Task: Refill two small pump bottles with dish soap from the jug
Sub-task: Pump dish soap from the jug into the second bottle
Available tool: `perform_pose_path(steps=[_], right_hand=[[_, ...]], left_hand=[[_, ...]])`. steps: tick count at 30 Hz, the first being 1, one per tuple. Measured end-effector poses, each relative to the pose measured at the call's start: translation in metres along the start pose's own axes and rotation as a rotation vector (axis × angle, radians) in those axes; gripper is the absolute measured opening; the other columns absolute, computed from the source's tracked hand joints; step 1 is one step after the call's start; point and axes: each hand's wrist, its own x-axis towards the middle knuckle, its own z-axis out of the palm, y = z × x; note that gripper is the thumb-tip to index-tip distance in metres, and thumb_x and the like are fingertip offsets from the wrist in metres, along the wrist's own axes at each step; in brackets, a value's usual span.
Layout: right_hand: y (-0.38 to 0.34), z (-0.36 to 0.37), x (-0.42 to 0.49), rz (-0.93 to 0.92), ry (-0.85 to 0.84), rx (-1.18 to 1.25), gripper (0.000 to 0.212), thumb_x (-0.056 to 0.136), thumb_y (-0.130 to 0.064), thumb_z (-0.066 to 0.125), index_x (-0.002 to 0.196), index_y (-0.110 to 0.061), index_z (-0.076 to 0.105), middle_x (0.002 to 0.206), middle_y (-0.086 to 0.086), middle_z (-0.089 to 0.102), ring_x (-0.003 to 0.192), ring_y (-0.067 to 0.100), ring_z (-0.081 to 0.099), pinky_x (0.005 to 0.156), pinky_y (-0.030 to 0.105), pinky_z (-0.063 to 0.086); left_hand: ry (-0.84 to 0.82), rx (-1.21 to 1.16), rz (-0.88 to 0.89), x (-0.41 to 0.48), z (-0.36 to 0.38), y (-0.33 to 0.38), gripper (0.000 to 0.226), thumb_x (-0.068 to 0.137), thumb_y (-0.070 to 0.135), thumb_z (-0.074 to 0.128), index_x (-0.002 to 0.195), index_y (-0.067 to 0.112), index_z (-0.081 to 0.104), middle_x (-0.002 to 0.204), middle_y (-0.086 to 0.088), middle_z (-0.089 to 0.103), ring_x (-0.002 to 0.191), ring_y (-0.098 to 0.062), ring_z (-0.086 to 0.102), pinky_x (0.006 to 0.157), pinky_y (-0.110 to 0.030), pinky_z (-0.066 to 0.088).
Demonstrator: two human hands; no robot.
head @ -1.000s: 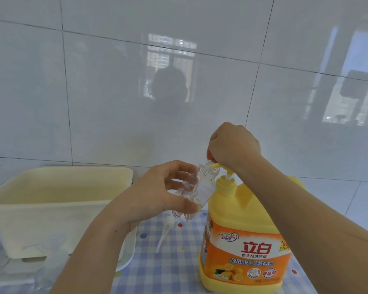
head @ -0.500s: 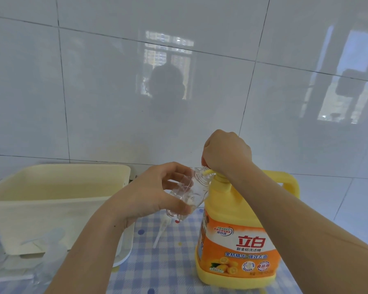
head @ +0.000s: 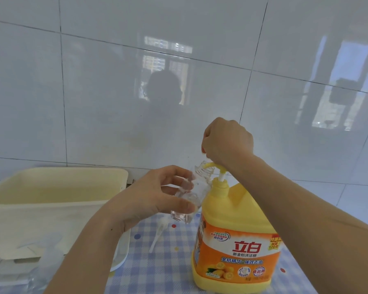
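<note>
With left hand (head: 153, 198) curled round 1 bottle (head: 197, 192), we are tipping it under the jug's (head: 236, 247) pump (head: 212, 165), right hand (head: 227, 141) curled on top, to catch soap.

A yellow-orange dish soap jug (head: 236, 240) stands upright. A small clear bottle (head: 191, 194) tilts, its open neck touching the jug's pump spout (head: 210, 165).

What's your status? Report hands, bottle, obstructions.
Left hand holds bottle, tilted to pump. Right hand grips pump top on jug. Nothing blocking.

The jug (head: 236, 240) label reads 立白 — also 120.
</note>
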Motion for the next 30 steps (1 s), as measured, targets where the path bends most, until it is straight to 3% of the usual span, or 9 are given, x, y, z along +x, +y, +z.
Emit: perform_pose_path(steps=[6,12,17,20,30], right_hand=[[0.000,0.002,0.000,0.005,-0.027,-0.008,0.028,0.072,-0.002,0.049,0.083,-0.015,0.071,0.078,0.002,0.070,0.073,0.022,0.066,0.066,0.029,0.051],[0.001,0.003,0.000,-0.006,-0.021,-0.024,0.027,0.074,-0.003,0.048,0.084,-0.016,0.070,0.078,0.002,0.069,0.073,0.022,0.065,0.066,0.028,0.050],[0.003,0.008,-0.001,-0.011,-0.045,-0.040,0.026,0.075,-0.003,0.051,0.086,-0.017,0.070,0.081,0.003,0.068,0.074,0.023,0.064,0.064,0.026,0.048],[0.004,0.015,-0.006,-0.014,-0.085,-0.046,0.026,0.077,-0.004,0.051,0.089,-0.017,0.070,0.083,0.003,0.067,0.072,0.023,0.059,0.061,0.027,0.043],[0.005,0.019,-0.011,0.007,-0.148,-0.034,0.029,0.078,-0.004,0.048,0.091,-0.016,0.071,0.085,0.003,0.062,0.060,0.018,0.047,0.060,0.028,0.041]], left_hand=[[-0.021,0.061,-0.027,-0.001,-0.002,-0.004,0.062,0.055,0.011,0.085,0.105,0.041,0.064,0.113,0.016,0.067,0.106,-0.010,0.066,0.088,-0.037,0.058],[-0.028,0.055,-0.018,0.000,-0.003,-0.006,0.061,0.062,-0.002,0.084,0.104,0.038,0.065,0.106,0.013,0.071,0.094,-0.008,0.070,0.081,-0.031,0.060],[-0.019,0.080,-0.035,0.001,-0.003,-0.007,0.060,0.061,-0.003,0.084,0.104,0.036,0.065,0.104,0.012,0.072,0.095,-0.010,0.070,0.084,-0.037,0.060],[-0.008,0.149,-0.047,0.001,-0.003,-0.008,0.063,0.053,0.007,0.086,0.104,0.037,0.064,0.102,0.013,0.071,0.099,-0.012,0.068,0.089,-0.040,0.058],[-0.020,0.207,-0.070,0.001,-0.003,-0.009,0.064,0.058,0.004,0.086,0.108,0.037,0.063,0.107,0.013,0.068,0.103,-0.010,0.066,0.090,-0.039,0.057]])
